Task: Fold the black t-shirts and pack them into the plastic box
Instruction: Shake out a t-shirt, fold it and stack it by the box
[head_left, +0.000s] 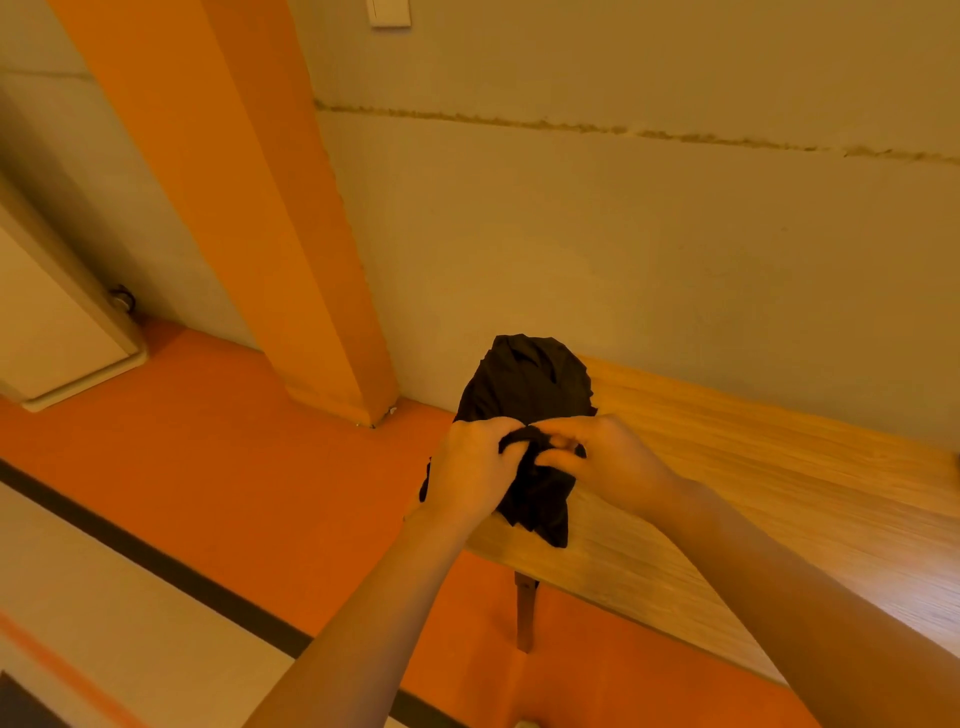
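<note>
A pale grey plaster wall (597, 218) with a stained horizontal seam rises beyond the hands. A slanted orange-painted column (270, 208) stands to their upper left, meeting the glossy orange floor (249, 467) below. A light-wood plank tabletop (769, 499) stretches right of the hands, one wooden leg (524, 613) beneath. Far left, a cream cabinet (52, 322); a white wall plate (389, 11) high above. Warm amber light tints everything.
</note>
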